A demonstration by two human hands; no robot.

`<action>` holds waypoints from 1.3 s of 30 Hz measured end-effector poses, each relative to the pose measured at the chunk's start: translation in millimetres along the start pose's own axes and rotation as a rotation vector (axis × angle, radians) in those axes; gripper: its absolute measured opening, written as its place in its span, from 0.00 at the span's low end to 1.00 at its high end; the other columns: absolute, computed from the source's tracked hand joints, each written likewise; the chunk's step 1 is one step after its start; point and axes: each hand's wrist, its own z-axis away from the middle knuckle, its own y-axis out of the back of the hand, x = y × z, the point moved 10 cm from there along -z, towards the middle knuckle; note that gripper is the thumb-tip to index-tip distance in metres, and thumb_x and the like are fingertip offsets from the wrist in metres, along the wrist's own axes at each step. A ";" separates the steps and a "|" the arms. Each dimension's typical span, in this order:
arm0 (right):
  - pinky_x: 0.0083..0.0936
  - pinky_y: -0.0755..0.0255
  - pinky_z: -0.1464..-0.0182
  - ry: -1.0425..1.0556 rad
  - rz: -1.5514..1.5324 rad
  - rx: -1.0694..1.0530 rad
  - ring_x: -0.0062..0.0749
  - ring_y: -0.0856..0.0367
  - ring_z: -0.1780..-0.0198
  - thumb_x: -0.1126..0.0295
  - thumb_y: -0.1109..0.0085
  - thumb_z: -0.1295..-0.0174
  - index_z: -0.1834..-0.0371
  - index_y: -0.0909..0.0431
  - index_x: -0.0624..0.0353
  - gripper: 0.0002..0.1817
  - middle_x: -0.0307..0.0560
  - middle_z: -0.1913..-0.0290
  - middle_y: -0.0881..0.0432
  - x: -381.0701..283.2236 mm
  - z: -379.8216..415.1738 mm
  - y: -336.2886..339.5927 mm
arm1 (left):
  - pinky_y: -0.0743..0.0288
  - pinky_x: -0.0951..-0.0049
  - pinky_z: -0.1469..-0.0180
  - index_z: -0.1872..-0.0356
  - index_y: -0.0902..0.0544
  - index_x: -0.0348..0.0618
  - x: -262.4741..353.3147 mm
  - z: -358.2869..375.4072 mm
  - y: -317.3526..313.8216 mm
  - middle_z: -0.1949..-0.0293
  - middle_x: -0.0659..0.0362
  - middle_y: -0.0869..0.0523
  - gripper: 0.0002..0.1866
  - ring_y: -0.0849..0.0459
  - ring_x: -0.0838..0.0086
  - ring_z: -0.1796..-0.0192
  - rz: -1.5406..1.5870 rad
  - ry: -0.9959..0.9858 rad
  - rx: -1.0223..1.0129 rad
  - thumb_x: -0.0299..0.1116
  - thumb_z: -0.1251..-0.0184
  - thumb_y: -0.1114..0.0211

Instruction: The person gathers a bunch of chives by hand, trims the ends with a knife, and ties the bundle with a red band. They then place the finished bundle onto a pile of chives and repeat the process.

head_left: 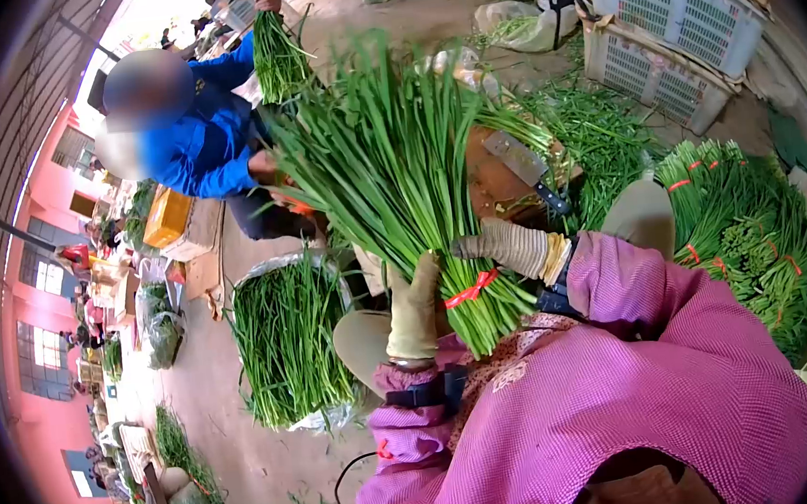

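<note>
A large bunch of garlic chives (406, 175) is held up before me, its leaves fanning away and its pale stem ends pointing back at my lap. A red tie (472, 288) wraps the stems near the cut ends. My left hand (414, 309), in a pale glove, is closed against the left side of the stems by the tie. On the other side, my gloved right hand (507, 247) grips the stems just above the tie, its fingertips partly hidden. Beyond it, a cleaver (523, 167) lies on a round wooden chopping block (492, 187).
Tied chive bunches (743, 241) are piled at the right. Loose greens (594, 130) lie beyond the block. A lined container of chives (292, 343) stands left. White plastic crates (675, 12) are stacked behind. A person in blue (197, 145) sits opposite, holding greens (277, 57).
</note>
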 end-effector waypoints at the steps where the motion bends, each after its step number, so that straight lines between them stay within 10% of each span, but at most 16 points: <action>1: 0.26 0.29 0.40 0.047 -0.227 0.043 0.24 0.22 0.46 0.47 0.34 0.38 0.40 0.23 0.62 0.32 0.40 0.50 0.16 18.9 -5.6 4.8 | 0.25 0.68 0.43 0.37 0.29 0.32 4.9 -11.9 9.5 0.44 0.50 0.21 0.23 0.21 0.67 0.46 -0.298 -0.212 -0.114 0.37 0.25 0.40; 3: 0.27 0.28 0.40 0.096 -0.452 0.101 0.24 0.20 0.48 0.49 0.33 0.38 0.42 0.21 0.62 0.30 0.41 0.52 0.14 24.4 -0.5 14.5 | 0.26 0.70 0.44 0.38 0.27 0.31 27.8 2.5 -4.9 0.46 0.47 0.19 0.24 0.21 0.66 0.47 -0.555 -0.096 -0.062 0.41 0.23 0.43; 5: 0.29 0.26 0.38 -0.054 -0.849 0.060 0.29 0.18 0.47 0.54 0.33 0.37 0.41 0.23 0.62 0.28 0.44 0.49 0.15 12.7 14.7 11.2 | 0.26 0.70 0.46 0.37 0.27 0.31 48.6 7.0 -16.4 0.53 0.45 0.15 0.26 0.18 0.66 0.51 -0.909 -0.435 -0.213 0.43 0.25 0.41; 7: 0.30 0.24 0.39 -0.013 -0.903 0.077 0.33 0.16 0.47 0.57 0.34 0.36 0.40 0.24 0.63 0.27 0.47 0.47 0.15 -0.2 22.2 22.3 | 0.25 0.68 0.46 0.38 0.26 0.32 59.3 4.1 -5.9 0.55 0.44 0.14 0.27 0.16 0.63 0.51 -0.832 -0.192 -0.103 0.43 0.29 0.36; 11: 0.32 0.19 0.46 -0.318 -0.977 0.132 0.36 0.14 0.54 0.58 0.41 0.31 0.41 0.24 0.62 0.22 0.48 0.50 0.14 8.8 42.7 21.9 | 0.43 0.40 0.29 0.30 0.35 0.43 112.9 38.3 -76.0 0.32 0.45 0.32 0.54 0.34 0.48 0.30 -1.836 -1.118 -0.054 0.46 0.63 0.17; 15: 0.32 0.18 0.48 -0.324 -0.954 0.056 0.33 0.13 0.56 0.59 0.44 0.28 0.42 0.23 0.59 0.19 0.47 0.51 0.14 8.0 37.2 33.6 | 0.65 0.33 0.25 0.31 0.33 0.45 89.7 32.7 -130.5 0.31 0.50 0.30 0.55 0.39 0.46 0.26 -1.608 -1.253 -0.455 0.47 0.69 0.18; 17: 0.31 0.19 0.45 -0.300 -1.081 -0.179 0.34 0.16 0.46 0.57 0.57 0.23 0.35 0.27 0.57 0.22 0.50 0.47 0.16 -10.8 42.8 34.6 | 0.59 0.44 0.23 0.33 0.31 0.39 108.6 14.6 -133.3 0.40 0.50 0.21 0.52 0.34 0.48 0.29 -1.458 -0.958 -0.515 0.40 0.67 0.17; 19: 0.58 0.22 0.45 -0.275 -1.241 -0.570 0.64 0.24 0.38 0.41 0.54 0.29 0.32 0.35 0.69 0.39 0.68 0.38 0.24 -48.5 37.5 31.2 | 0.42 0.56 0.26 0.33 0.32 0.38 113.7 -19.7 -127.5 0.40 0.50 0.21 0.47 0.29 0.55 0.31 -1.059 -0.672 -0.482 0.35 0.58 0.18; 22: 0.37 0.19 0.66 -0.445 -0.641 -0.070 0.42 0.19 0.68 0.24 0.49 0.44 0.47 0.28 0.72 0.51 0.60 0.57 0.19 -40.5 35.9 65.8 | 0.27 0.70 0.39 0.32 0.33 0.38 102.3 -56.0 -101.2 0.42 0.56 0.20 0.37 0.21 0.71 0.43 -0.534 -0.396 -0.519 0.28 0.43 0.26; 23: 0.21 0.30 0.78 -0.531 -0.824 -0.317 0.26 0.26 0.73 0.28 0.52 0.37 0.53 0.26 0.69 0.44 0.48 0.67 0.21 -47.3 37.6 55.6 | 0.26 0.70 0.40 0.32 0.33 0.38 96.9 -62.9 -96.0 0.42 0.57 0.20 0.35 0.20 0.72 0.44 -0.378 -0.272 -0.528 0.27 0.42 0.28; 25: 0.16 0.38 0.83 -0.372 -0.072 0.117 0.20 0.25 0.73 0.39 0.51 0.29 0.55 0.23 0.67 0.33 0.43 0.70 0.21 -94.1 46.5 95.5 | 0.23 0.74 0.45 0.32 0.33 0.39 79.6 -75.7 -72.4 0.47 0.59 0.17 0.31 0.18 0.75 0.50 -0.414 -0.120 -0.426 0.27 0.36 0.33; 30: 0.25 0.23 0.59 0.102 0.489 0.536 0.28 0.19 0.65 0.61 0.44 0.32 0.50 0.19 0.63 0.17 0.47 0.63 0.17 -156.6 29.6 147.2 | 0.22 0.71 0.46 0.37 0.27 0.36 44.6 -75.1 -72.4 0.49 0.58 0.16 0.22 0.16 0.74 0.50 -0.080 -0.054 -0.566 0.33 0.28 0.40; 39: 0.41 0.38 0.30 0.504 1.082 0.655 0.48 0.29 0.33 0.51 0.37 0.40 0.48 0.17 0.51 0.22 0.47 0.42 0.19 -199.3 -18.4 89.7 | 0.20 0.71 0.49 0.40 0.24 0.35 16.7 -66.5 -79.8 0.52 0.57 0.15 0.21 0.15 0.73 0.53 -0.120 0.199 -0.409 0.35 0.31 0.37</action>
